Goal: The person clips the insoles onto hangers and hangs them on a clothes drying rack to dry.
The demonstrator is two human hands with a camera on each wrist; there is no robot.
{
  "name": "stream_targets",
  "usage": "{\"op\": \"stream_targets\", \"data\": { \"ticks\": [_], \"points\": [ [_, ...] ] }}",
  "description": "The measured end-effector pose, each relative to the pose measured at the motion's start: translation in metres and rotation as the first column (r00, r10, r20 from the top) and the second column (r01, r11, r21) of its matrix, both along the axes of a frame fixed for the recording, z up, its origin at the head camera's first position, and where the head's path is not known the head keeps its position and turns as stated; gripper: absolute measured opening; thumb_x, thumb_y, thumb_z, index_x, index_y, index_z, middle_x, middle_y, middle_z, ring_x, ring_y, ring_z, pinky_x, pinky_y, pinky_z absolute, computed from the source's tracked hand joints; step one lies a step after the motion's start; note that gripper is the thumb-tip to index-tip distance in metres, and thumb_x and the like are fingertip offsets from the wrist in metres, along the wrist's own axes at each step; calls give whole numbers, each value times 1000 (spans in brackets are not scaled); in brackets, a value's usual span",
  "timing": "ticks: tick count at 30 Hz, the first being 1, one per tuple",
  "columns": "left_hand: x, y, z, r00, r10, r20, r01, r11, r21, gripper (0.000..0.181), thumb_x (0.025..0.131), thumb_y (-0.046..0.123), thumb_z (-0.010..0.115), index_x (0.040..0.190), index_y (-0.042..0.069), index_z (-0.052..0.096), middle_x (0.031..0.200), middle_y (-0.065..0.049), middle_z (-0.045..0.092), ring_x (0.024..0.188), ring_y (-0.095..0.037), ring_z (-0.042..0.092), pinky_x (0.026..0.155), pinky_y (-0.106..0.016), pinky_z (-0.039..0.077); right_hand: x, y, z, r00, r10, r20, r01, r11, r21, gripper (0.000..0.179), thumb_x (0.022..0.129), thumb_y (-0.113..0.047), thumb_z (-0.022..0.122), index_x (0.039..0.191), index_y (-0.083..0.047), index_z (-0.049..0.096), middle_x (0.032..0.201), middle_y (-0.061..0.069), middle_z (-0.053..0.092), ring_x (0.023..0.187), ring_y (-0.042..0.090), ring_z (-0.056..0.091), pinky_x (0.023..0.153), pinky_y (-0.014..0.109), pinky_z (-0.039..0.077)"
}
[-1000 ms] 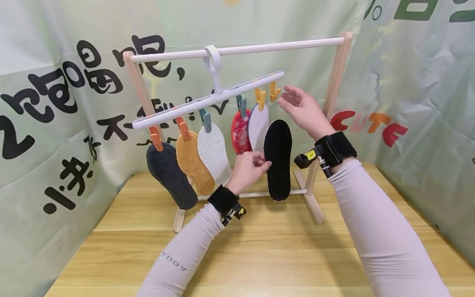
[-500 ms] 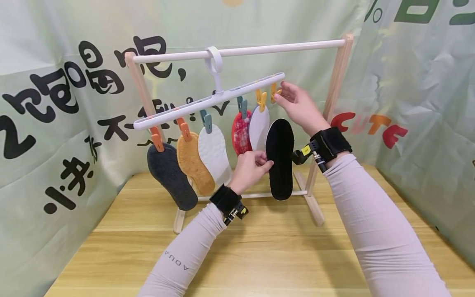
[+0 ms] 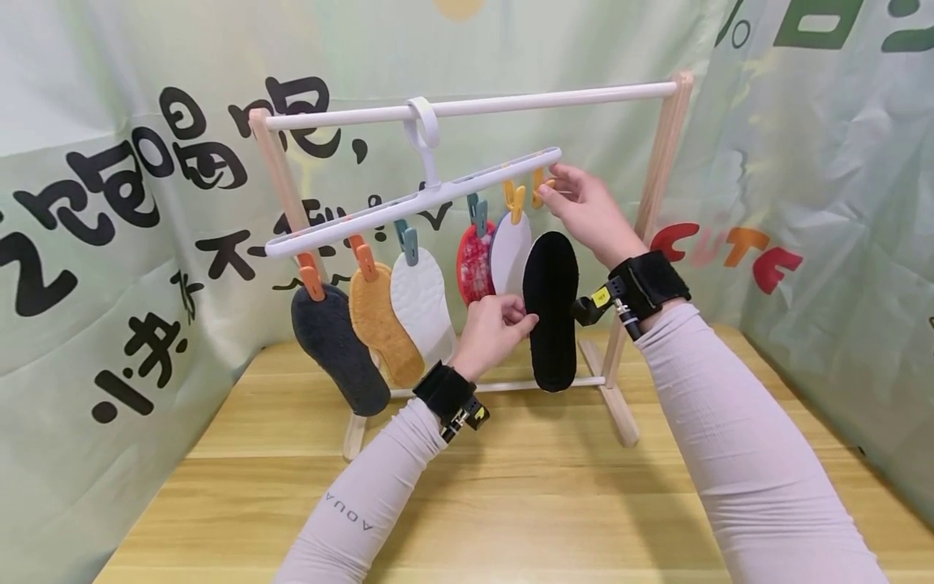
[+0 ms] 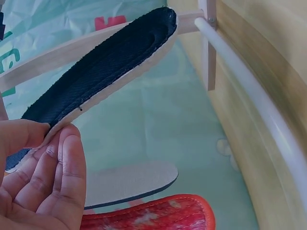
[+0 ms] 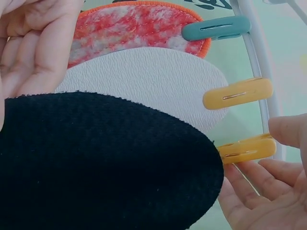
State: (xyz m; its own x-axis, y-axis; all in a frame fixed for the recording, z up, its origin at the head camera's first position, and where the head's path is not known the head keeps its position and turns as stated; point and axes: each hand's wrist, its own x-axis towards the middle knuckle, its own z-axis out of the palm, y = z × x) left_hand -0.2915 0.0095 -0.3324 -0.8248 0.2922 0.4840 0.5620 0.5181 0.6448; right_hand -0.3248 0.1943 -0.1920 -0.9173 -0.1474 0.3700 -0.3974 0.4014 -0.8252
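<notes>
My left hand (image 3: 487, 334) pinches the edge of a black insole (image 3: 551, 316) between thumb and fingers, holding it upright in front of the rack. The left wrist view shows its pale underside edge (image 4: 103, 98). My right hand (image 3: 593, 212) has its thumb and fingers around the outermost yellow clothespin (image 5: 248, 149) on the white hanger (image 3: 430, 195). In the right wrist view, the black insole's top end overlaps that clothespin's tip. Left of it, another yellow clothespin (image 3: 516, 204) holds a white insole (image 3: 510, 251), and a teal clothespin (image 3: 478, 215) holds a red patterned insole (image 3: 476, 264).
On the hanger's left half, clothespins hold a dark grey insole (image 3: 339, 349), a tan insole (image 3: 384, 324) and a white quilted insole (image 3: 422, 300). The hanger hooks over the rack's white bar (image 3: 547, 100), tilted with its right end higher. The wooden table (image 3: 525, 503) lies below.
My right hand has moved slightly left and taken the outermost yellow clothespin between thumb and fingers. The black insole has shifted slightly right in my left hand.
</notes>
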Motion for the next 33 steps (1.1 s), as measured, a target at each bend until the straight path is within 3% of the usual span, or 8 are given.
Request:
{"op": "stream_targets", "data": {
  "ticks": [9, 15, 24, 33],
  "points": [
    [-1, -3, 1, 1000, 17, 1, -17, 1000, -11, 17, 99, 20, 78, 89, 7, 74, 81, -4, 81, 80, -15, 79, 74, -20, 52, 4, 4, -6, 1000, 19, 8, -19, 999, -46, 57, 113, -40, 52, 162, -11, 47, 160, 15, 54, 141, 28, 54, 123, 47, 45],
    [-1, -5, 1, 1000, 29, -8, -29, 999, -14, 17, 98, 21, 79, 92, 6, 74, 82, -4, 81, 82, -16, 80, 79, -23, 55, 5, 10, -13, 999, 33, -13, -33, 997, -73, 55, 110, -44, 59, 153, -8, 58, 143, 11, 62, 126, 21, 59, 122, 48, 46],
    [-3, -9, -2, 1000, 24, 3, -24, 1000, -6, 16, 98, 20, 79, 92, 6, 74, 85, -5, 83, 84, -18, 81, 81, -24, 57, 10, 18, -20, 994, 35, -100, -50, 988, -149, 50, 104, -37, 73, 139, -3, 70, 114, -7, 78, 107, 8, 71, 108, 27, 56],
    [-2, -8, -2, 1000, 13, -14, -13, 1000, -6, 16, 98, 19, 79, 92, 5, 74, 82, -6, 82, 82, -18, 81, 74, -21, 55, 11, 21, -22, 991, -9, -136, -15, 985, -171, 47, 101, -37, 77, 134, -4, 75, 102, -14, 80, 103, 5, 73, 93, 17, 59]
  ]
}}
